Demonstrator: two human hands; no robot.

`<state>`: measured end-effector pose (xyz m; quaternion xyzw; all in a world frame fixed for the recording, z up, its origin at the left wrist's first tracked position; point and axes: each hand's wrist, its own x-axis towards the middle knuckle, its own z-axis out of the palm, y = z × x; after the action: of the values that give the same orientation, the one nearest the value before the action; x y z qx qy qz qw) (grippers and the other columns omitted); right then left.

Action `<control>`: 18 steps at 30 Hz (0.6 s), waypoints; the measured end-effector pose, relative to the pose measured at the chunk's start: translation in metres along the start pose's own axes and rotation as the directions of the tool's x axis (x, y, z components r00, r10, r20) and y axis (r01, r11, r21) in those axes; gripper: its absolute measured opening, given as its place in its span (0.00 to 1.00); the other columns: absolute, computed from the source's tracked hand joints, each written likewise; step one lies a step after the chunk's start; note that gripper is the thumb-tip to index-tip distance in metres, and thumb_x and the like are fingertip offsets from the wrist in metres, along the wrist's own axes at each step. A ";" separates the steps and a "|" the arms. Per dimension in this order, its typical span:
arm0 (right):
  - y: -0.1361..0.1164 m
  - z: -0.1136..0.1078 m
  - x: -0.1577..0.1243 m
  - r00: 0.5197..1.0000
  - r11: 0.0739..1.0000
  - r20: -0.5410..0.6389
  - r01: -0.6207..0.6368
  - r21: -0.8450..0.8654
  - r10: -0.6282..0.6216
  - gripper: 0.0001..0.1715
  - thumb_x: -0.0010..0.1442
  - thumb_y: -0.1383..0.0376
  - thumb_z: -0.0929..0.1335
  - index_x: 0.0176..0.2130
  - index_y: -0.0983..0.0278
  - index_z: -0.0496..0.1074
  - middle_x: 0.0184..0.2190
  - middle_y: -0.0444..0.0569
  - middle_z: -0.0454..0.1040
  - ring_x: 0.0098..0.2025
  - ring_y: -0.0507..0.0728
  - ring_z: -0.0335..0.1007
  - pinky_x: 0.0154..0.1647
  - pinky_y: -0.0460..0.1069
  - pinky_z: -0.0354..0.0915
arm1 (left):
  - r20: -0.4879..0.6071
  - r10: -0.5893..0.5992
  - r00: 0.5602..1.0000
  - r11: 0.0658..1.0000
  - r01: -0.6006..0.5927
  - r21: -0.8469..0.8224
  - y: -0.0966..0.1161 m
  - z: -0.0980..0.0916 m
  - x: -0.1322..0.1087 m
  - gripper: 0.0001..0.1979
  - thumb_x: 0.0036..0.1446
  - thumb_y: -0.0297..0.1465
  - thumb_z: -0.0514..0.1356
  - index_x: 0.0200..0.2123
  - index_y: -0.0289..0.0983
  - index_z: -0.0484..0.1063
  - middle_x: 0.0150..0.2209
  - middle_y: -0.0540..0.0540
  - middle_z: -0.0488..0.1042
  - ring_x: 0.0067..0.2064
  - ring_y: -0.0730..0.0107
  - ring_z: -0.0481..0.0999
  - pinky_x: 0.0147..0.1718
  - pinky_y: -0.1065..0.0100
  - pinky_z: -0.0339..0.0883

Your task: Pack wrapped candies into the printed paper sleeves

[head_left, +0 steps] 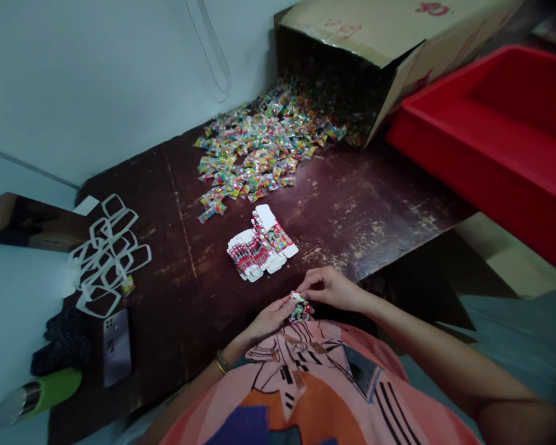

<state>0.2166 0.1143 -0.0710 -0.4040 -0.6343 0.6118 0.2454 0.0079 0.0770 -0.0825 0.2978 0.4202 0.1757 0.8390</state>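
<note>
In the head view, a dark, worn wooden counter [189,290] is seen against a pale wall [97,74]. At its near edge, a small printed carton [300,309] is pinched between the two hands. The fingertips of the left hand [271,315] are closed on its left side and those of the right hand [331,287] on its top, so both hands are clamped on it, just above the lap.

Just beyond the hands a stack of flat cartons [262,244] is fanned out. Farther beyond, candy packets [264,142] are spilled from a tipped cardboard box [366,31]. Well to the right of the right hand a red tray [467,154] is placed. Far to the left of the left hand, white card frames [106,259], a phone [117,347], a black glove [62,346] and a green bottle [41,395] are lying.

Some risks can be judged. The carton is held past the counter edge, so if the pinch is loosened it would probably be dropped onto the lap or the floor. The thin card could be creased if it is pressed too hard. The fanned stack could be scattered by a careless reach over it.
</note>
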 end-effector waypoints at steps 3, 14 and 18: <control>-0.001 0.000 0.005 0.999 0.996 0.016 0.032 -0.083 -0.031 0.11 0.58 0.61 0.69 0.34 0.65 0.79 0.28 0.47 0.73 0.30 0.51 0.70 0.32 0.45 0.63 | 0.003 0.009 1.000 0.999 -0.009 0.039 0.002 -0.003 -0.001 0.25 0.52 0.47 0.61 0.50 0.39 0.72 0.41 0.45 0.78 0.44 0.64 0.75 0.51 0.64 0.61; -0.021 -0.007 0.003 0.961 0.955 0.215 0.219 -0.199 -0.175 0.15 0.60 0.70 0.63 0.41 0.62 0.78 0.33 0.48 0.74 0.34 0.52 0.70 0.36 0.46 0.64 | 0.034 0.017 0.999 0.997 -0.020 0.075 -0.005 -0.013 0.004 0.26 0.52 0.47 0.61 0.50 0.38 0.71 0.41 0.45 0.78 0.47 0.62 0.74 0.49 0.65 0.62; -0.026 0.001 -0.009 0.957 0.931 0.219 0.248 -0.267 -0.192 0.22 0.61 0.72 0.62 0.51 0.60 0.72 0.38 0.51 0.76 0.39 0.55 0.71 0.44 0.50 0.63 | -0.020 0.058 0.998 0.998 -0.059 -0.030 -0.006 -0.015 0.003 0.25 0.52 0.43 0.62 0.52 0.39 0.69 0.46 0.44 0.75 0.50 0.61 0.71 0.51 0.63 0.61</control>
<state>0.2150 0.1088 -0.0443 -0.3017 -0.7792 0.5158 0.1890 -0.0020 0.0792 -0.0952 0.2952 0.4165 0.2094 0.8340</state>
